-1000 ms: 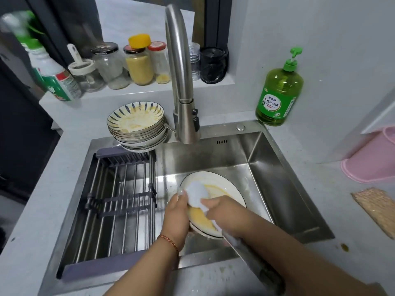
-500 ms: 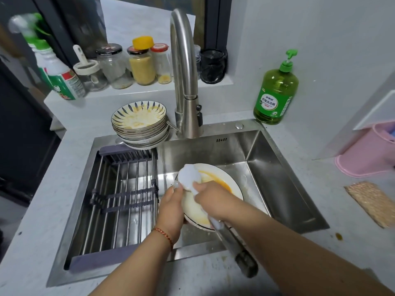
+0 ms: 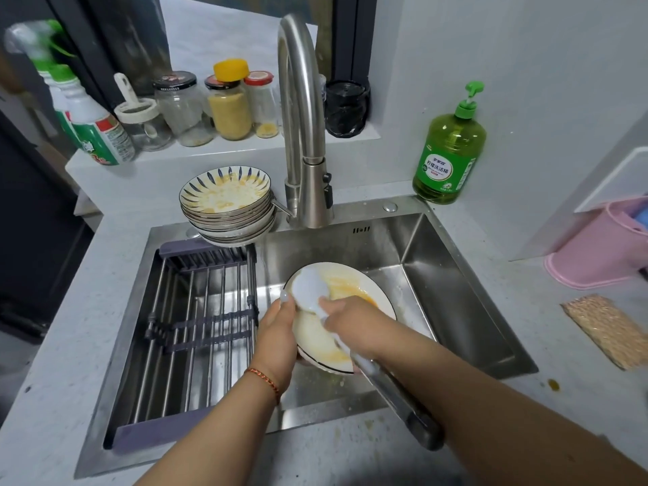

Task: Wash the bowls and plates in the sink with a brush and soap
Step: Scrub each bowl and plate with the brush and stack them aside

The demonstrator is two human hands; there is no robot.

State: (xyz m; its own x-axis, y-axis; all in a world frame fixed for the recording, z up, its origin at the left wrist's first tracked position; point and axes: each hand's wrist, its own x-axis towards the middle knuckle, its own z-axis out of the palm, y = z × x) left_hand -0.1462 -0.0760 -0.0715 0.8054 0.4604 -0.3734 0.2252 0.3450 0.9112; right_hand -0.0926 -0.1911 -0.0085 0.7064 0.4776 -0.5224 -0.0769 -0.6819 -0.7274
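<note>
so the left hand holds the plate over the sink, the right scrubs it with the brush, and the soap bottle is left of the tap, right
Not quite: the soap bottle stands right of the tap, as the head view shows. The rest holds: the left hand holds the plate over the sink and the right hand scrubs it with the brush.

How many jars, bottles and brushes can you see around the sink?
Jars on the ledge: 5 (lidded jar, clear jar, yellow-capped jar, red-lidded jar, black jar)
Bottles: 2 (spray bottle, green soap bottle)
Brushes: 1 (brush)
Total: 8
</note>
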